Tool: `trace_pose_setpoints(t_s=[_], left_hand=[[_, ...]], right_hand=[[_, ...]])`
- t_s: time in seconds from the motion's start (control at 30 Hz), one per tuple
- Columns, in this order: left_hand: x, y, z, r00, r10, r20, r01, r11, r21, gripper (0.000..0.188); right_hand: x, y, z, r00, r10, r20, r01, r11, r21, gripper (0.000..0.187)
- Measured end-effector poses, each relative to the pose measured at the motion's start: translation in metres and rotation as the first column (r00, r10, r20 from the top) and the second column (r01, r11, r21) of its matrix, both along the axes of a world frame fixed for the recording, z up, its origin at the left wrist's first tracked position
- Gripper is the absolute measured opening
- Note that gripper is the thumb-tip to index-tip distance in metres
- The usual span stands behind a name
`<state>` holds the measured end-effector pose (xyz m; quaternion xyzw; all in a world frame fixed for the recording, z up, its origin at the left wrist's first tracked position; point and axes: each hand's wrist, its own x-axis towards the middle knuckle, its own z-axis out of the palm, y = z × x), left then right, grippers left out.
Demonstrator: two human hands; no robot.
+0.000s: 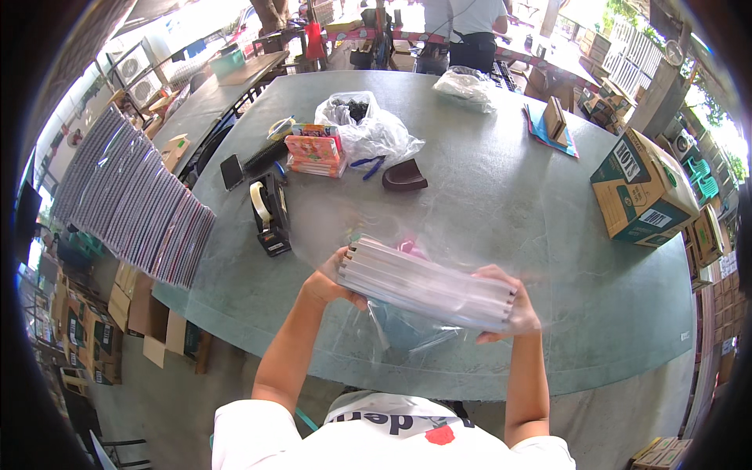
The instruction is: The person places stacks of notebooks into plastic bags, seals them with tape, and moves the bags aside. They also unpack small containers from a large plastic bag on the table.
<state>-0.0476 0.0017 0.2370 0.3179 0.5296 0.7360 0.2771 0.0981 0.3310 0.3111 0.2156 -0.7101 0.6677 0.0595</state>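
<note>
A bundle of thin, white-edged booklets (427, 282) lies between the two hands, held above the table (486, 204) and tilting down toward the right hand. The left hand (333, 278) grips its left end, and the right hand (513, 301) grips its right end, fingers curled around the corner. Both forearms reach forward from the lower edge, spread apart, with the hands turned inward. Glossy, crinkled clear plastic (407, 325) hangs beneath the bundle between the hands; motion blur softens its details.

Just beyond the left hand, to its left, stands a black tape dispenser (270, 215) with a pale roll. Ahead of the hands, farther out, are a curved, dark brown piece (404, 175), a blue-handled tool (370, 166) and a crumpled, translucent white bag (376, 133). Well left of the left hand rises a tall, ridged stack of books (133, 196); well beyond the right hand, rightward, sits a brown-and-green cardboard box (646, 188).
</note>
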Motion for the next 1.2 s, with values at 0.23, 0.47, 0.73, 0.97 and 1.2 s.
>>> trace_pose_setpoints(t_s=[0.23,0.47,0.73,0.97,1.2], left_hand=[[0.041,0.016,0.174,0.209,0.393,-0.895,-0.636,0.750,0.181,0.098],[0.035,0.076,0.237,0.093,-0.255,-0.962,-0.457,0.848,-0.269,0.066],[0.022,0.059,0.291,0.206,-0.882,-0.424,0.278,0.469,-0.839,0.029],[0.001,0.109,0.249,-0.216,-0.435,-0.874,-0.182,0.897,-0.402,0.007],[0.015,0.139,0.219,-0.272,-0.452,-0.850,-0.006,0.884,-0.468,0.011]], right_hand=[[0.035,-0.021,0.013,0.762,-0.642,-0.080,0.645,0.764,0.014,0.078],[0.046,-0.040,0.001,0.523,-0.737,-0.427,0.820,0.572,0.018,0.060],[0.034,-0.040,0.065,0.711,-0.283,-0.643,0.702,0.328,0.632,0.040],[0.028,-0.069,0.065,0.731,-0.219,-0.647,0.681,0.309,0.665,0.037],[0.031,-0.082,0.063,0.683,-0.228,-0.694,0.729,0.280,0.625,0.031]])
